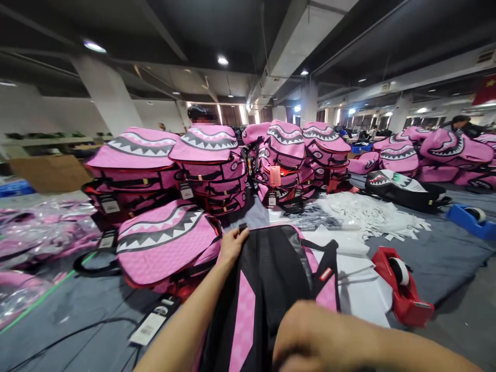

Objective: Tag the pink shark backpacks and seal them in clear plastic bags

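Just left of the fingers, a plump pink bag point(163, 243), checkered weave, jagged grey-and-white tooth print. Left hand point(232, 242) stretched forward on a straight forearm, fingers point(241, 233) curled together, pinching the top edge of the backpack point(267, 279): smooth black panel, pink checkered stripe, flat beneath both hands. Right hand point(310, 338) close and blurred, knuckles up, fingers impossible to tell. Further right, a glossy red tape dispenser point(405, 289).

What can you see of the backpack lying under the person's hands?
The backpack lies back side up on the grey cloth surface: black padded fabric panel, pink checkered stripe, black shoulder straps, one bearing a small red tag. The left hand pinches its top edge; the right hand, blurred, is over its lower end.
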